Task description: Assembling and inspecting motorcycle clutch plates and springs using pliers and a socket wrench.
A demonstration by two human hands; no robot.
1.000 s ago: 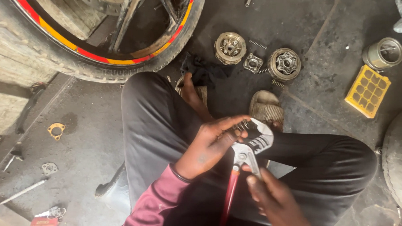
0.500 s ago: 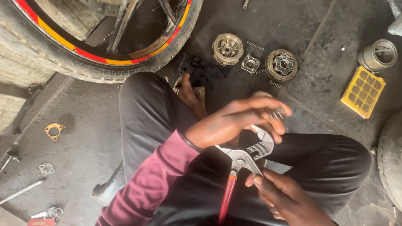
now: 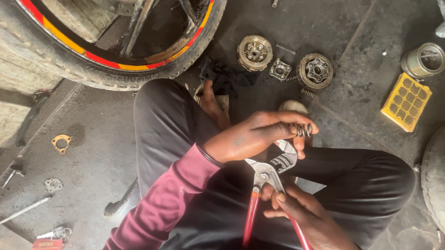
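**Spring held over the pliers, parts spread on the floor**

At the floor's upper left stands the motorcycle wheel (image 3: pixel 112 42); your left hand (image 3: pixel 261 134) reaches across your lap, fingers pinched shut on a small coil spring (image 3: pixel 303 130) just above the pliers' head; your right hand (image 3: pixel 310 221) is curled closed around the red-handled pliers (image 3: pixel 270 176) near their joint; beyond your knees, two round clutch parts (image 3: pixel 254 52) lie on the floor; a yellow grid piece (image 3: pixel 405 102) sits near the floor's right edge.

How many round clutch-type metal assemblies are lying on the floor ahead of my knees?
2: one round assembly lies near the tyre; the other round assembly lies right of it, beyond the small square plate. Others may be hidden.
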